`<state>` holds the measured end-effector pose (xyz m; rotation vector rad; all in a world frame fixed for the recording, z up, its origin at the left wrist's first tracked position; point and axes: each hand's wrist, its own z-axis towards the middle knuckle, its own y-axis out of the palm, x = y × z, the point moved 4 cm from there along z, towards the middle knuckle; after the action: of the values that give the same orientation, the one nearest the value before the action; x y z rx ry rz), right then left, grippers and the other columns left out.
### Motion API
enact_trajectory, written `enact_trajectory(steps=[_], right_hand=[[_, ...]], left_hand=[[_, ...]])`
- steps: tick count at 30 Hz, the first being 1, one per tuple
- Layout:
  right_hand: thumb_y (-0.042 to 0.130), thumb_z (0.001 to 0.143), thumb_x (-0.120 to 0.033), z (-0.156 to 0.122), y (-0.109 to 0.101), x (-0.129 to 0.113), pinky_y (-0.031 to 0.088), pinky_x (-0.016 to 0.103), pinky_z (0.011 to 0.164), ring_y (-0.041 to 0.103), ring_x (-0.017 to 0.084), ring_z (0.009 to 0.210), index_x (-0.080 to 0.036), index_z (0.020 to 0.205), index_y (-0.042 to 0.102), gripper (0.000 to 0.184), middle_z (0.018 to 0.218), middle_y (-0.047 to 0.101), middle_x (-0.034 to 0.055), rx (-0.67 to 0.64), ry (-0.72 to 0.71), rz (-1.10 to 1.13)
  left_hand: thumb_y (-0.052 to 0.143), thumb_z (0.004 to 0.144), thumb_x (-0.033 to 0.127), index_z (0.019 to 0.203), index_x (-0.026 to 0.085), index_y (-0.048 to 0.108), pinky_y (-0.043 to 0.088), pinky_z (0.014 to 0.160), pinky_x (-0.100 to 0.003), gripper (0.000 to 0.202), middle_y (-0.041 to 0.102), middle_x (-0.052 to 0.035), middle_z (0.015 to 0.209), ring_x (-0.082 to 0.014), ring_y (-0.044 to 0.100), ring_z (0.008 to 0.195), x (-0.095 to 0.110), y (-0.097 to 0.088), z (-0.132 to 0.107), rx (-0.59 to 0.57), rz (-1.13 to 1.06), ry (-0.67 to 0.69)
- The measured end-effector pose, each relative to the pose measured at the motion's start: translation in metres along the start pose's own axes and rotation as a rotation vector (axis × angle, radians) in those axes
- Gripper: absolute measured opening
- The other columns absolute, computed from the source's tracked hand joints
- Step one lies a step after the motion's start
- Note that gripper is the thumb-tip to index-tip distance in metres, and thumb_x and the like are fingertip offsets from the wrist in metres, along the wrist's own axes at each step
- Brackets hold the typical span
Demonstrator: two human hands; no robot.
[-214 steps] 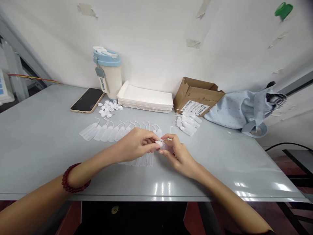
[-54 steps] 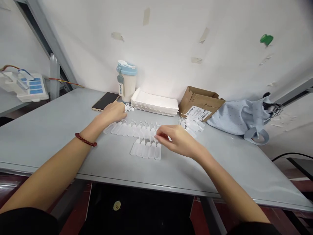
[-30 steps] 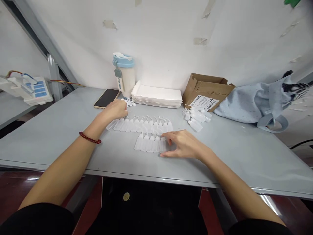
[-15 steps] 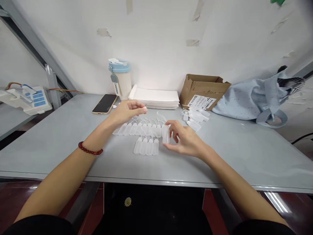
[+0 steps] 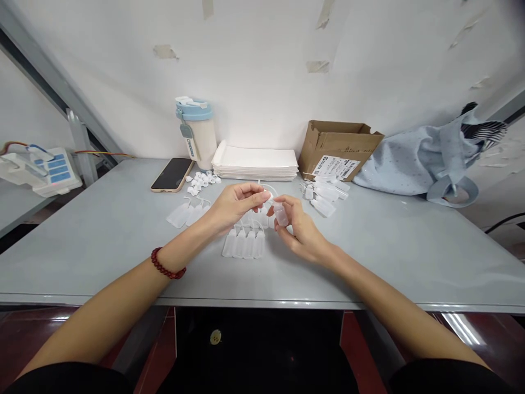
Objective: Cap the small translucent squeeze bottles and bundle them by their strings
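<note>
My right hand (image 5: pixel 301 230) is closed round a small translucent plastic bottle (image 5: pixel 281 214), tilted and lifted off the table, with a thin white tube curving from its top. Close beside it, my left hand (image 5: pixel 241 203) pinches a small white cap (image 5: pixel 268 196) at the bottle's top end. Whether the cap touches the bottle I cannot tell. Below the hands lies a short row of like bottles (image 5: pixel 244 243) with tubes. Others (image 5: pixel 179 214) lie to the left, partly hidden by my left hand and forearm.
Loose white caps (image 5: pixel 200 180) lie by the phone (image 5: pixel 172 174) and the cup (image 5: pixel 200 134). Behind my hands is a stack of white paper (image 5: pixel 255 163). More bottles (image 5: pixel 326 192) lie before the cardboard box (image 5: pixel 336 150), with a blue bag (image 5: pixel 414 161) at right.
My left hand has moved right and nearer, bringing the white cap to the bottle. My right hand has tipped the bottle's top toward it. The loose caps have come into sight.
</note>
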<state>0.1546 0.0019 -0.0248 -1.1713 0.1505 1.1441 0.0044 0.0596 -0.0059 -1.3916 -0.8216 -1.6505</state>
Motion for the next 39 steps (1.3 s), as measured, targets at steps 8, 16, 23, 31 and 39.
enact_trajectory(steps=[8, 16, 23, 31, 39], right_hand=[[0.037, 0.075, -0.004, 0.0, 0.002, 0.005, 0.044, 0.029, 0.063, 0.047, 0.012, 0.064, -0.02, 0.129, 0.02, 0.059, 0.092, 0.051, 0.0033, -0.03, 0.11, -0.046], [0.035, 0.091, -0.023, 0.002, -0.003, -0.004, 0.04, 0.03, 0.058, 0.045, 0.014, 0.057, -0.02, 0.124, 0.025, 0.034, 0.078, 0.048, -0.0009, -0.004, 0.185, -0.041], [0.037, 0.095, -0.031, 0.001, 0.002, 0.006, 0.043, 0.032, 0.057, 0.054, 0.017, 0.059, -0.021, 0.114, 0.029, 0.023, 0.077, 0.052, 0.001, 0.069, 0.188, -0.076], [0.047, 0.091, -0.032, 0.0, 0.002, 0.005, 0.041, 0.03, 0.055, 0.056, 0.017, 0.06, -0.021, 0.105, 0.032, 0.023, 0.081, 0.057, 0.0038, 0.101, 0.201, -0.058], [0.05, 0.088, -0.03, 0.001, 0.003, 0.006, 0.035, 0.027, 0.052, 0.051, 0.014, 0.054, -0.021, 0.102, 0.031, 0.025, 0.085, 0.058, 0.0049, 0.081, 0.207, -0.085]], left_hand=[[0.068, 0.08, 0.042, 0.08, 0.02, 0.072, 0.046, 0.064, -0.026, 0.022, 0.063, -0.0018, 0.068, -0.012, 0.054, 0.063, -0.006, 0.003, -0.001, -0.024, 0.094, -0.027], [0.071, 0.077, 0.043, 0.083, 0.017, 0.071, 0.043, 0.067, -0.023, 0.026, 0.062, -0.0001, 0.072, -0.0099, 0.051, 0.067, -0.004, 0.003, -0.003, -0.043, 0.065, -0.086], [0.071, 0.077, 0.042, 0.082, 0.016, 0.071, 0.041, 0.067, -0.025, 0.026, 0.06, 0.0001, 0.07, -0.0108, 0.051, 0.067, -0.006, 0.003, -0.003, -0.066, 0.092, -0.118], [0.072, 0.076, 0.041, 0.075, 0.015, 0.069, 0.04, 0.065, -0.025, 0.026, 0.058, 0.0013, 0.065, -0.0111, 0.052, 0.066, -0.001, 0.001, -0.004, -0.092, 0.151, -0.16], [0.074, 0.073, 0.041, 0.08, 0.016, 0.071, 0.04, 0.061, -0.024, 0.026, 0.06, 0.0005, 0.068, -0.0117, 0.052, 0.066, 0.0, 0.0, -0.005, -0.112, 0.264, -0.178]])
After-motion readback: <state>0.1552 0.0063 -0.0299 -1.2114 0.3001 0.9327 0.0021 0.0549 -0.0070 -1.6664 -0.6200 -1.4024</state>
